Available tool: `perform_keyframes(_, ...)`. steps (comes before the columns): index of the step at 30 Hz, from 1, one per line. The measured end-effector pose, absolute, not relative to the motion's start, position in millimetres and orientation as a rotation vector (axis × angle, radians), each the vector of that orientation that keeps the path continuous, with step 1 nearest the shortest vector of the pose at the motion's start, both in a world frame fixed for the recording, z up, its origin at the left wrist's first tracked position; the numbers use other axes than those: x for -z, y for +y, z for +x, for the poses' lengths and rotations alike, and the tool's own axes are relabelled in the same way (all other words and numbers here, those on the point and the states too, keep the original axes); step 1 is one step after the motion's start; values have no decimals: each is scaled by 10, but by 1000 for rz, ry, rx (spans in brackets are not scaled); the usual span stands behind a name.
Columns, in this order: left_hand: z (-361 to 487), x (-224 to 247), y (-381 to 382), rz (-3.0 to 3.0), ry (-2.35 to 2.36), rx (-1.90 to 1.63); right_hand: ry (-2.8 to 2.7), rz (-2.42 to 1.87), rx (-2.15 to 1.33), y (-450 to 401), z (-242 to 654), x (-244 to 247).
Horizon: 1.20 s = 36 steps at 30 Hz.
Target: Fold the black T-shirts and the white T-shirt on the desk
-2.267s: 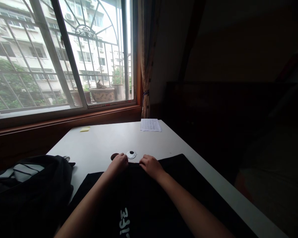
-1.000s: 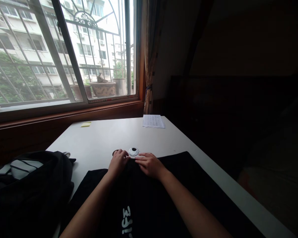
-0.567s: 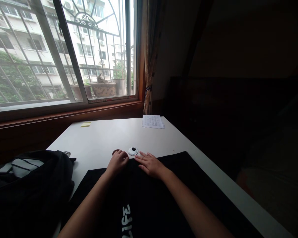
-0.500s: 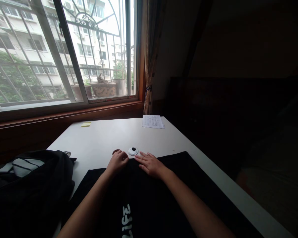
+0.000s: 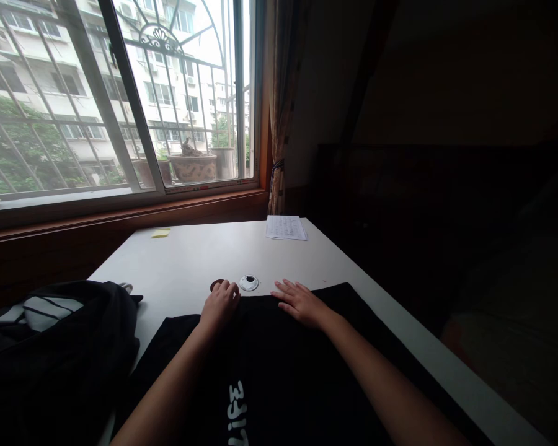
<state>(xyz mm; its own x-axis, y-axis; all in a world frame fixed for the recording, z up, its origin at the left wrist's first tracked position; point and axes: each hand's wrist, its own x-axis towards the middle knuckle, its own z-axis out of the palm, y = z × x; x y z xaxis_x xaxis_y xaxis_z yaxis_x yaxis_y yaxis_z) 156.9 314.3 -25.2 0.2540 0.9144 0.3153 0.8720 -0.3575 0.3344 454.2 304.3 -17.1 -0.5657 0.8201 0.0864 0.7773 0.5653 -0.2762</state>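
A black garment [image 5: 279,365] with white lettering lies spread over the near part of the white table. At its far edge, my left hand [image 5: 220,303] has its fingers curled in on the cloth; the fingertips are partly hidden. My right hand [image 5: 302,303] rests flat and open on the same edge, further right, its fingers spread toward the tabletop. Just beyond the edge, between the hands, is a round white piece [image 5: 248,283] with a dark centre. A brown round thing [image 5: 217,284] shows partly behind my left hand.
The white table [image 5: 204,251] carries a yellow sticky note [image 5: 160,233] and printed sheets [image 5: 286,227] at its far side. To the left, a bunched black cloth or bag [image 5: 97,334] shows a white striped part. Beyond stand a barred window and a tied curtain [image 5: 279,167].
My right hand has slid right along the garment's far edge, away from my left hand and the round white piece. My left hand stays nearly in place.
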Motion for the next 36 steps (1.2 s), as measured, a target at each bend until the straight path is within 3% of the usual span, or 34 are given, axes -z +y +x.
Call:
perform_keyframes(16,1469,158,3195,2230,1532,-892,-2321,-1217,10,2986,4736,254)
perform_keyframes(36,1259,-54,3240,2297,1268,-665,-2278,-1270,4,2991,4759,269)
